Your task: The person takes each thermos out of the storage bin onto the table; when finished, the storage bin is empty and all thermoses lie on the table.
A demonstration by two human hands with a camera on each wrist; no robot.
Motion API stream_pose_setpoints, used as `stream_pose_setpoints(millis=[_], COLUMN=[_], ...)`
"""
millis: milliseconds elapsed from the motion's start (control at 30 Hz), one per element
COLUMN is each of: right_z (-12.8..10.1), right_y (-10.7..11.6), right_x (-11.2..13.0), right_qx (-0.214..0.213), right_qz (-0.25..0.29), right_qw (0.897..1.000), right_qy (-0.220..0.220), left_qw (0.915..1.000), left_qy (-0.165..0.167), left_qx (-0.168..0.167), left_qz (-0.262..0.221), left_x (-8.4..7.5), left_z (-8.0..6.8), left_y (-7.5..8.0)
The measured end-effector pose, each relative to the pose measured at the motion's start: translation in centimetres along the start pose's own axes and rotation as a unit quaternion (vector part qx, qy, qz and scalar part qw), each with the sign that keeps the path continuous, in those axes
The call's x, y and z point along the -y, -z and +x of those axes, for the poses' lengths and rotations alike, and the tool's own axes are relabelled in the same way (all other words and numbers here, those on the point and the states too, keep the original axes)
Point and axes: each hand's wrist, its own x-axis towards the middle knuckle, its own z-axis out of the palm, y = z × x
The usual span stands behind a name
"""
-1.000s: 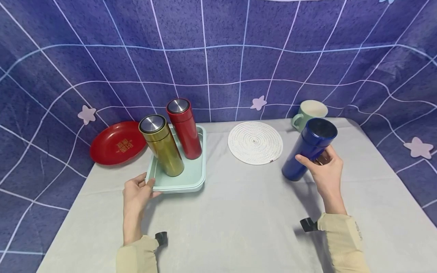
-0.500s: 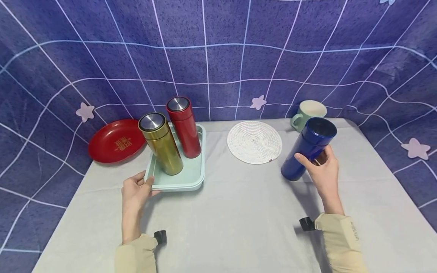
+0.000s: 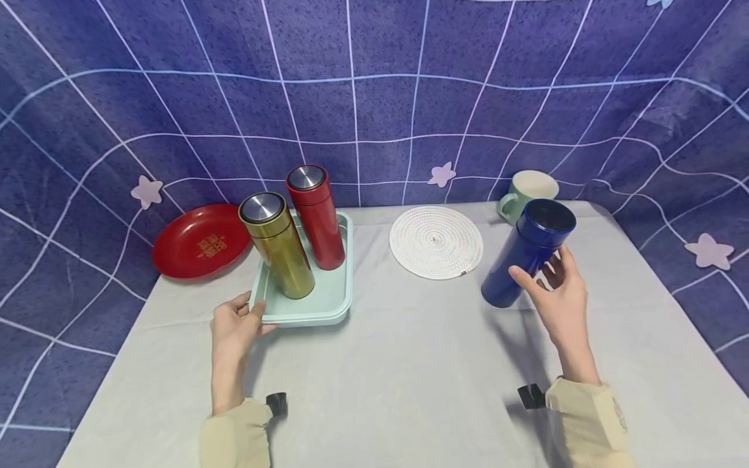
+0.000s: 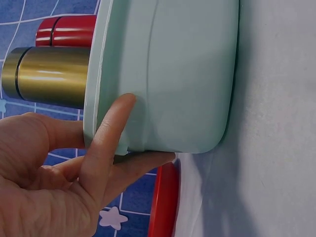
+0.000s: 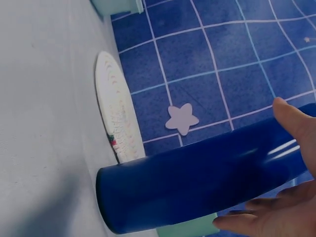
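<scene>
A glossy blue bottle, dark on its flat top, is held by its upper half, about upright; whether its base is lifted cannot be told. Well to its left sits a pale mint tray, rectangular with rounded corners, gripped at its near left corner. In it stand 2 bottles with shiny metal tops: a gold bottle and, behind it to the right, a slimmer red bottle.

You're seeing a glossy blue flask, smooth plastic-looking tray. Gold flask and red flask are gleaming metallic, red plate is shining, woven mat is looking rough, tablecloth matt.
</scene>
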Motion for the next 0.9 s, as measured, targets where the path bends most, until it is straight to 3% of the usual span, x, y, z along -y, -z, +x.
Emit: stream_pose_setpoints(millis=[400,900], right_z=[-3.4,-5.8], right_y=[1.4,-0.3], right_x=[0.4,0.1], right_qx=[0.036,0.114], right_qz=[-0.063,-0.078], right_qw=[0.997,0.99], right_qy=[-0.013,0.029], left_qw=[1.0,0.9999], left_qy=[-0.003,-0.009], left_qx=[-0.003,-0.005], left_qz=[0.007,0.003], left_x=[-0.1,-0.3], left_z=[-0.1,-0.3], left_y=[-0.1,0.0])
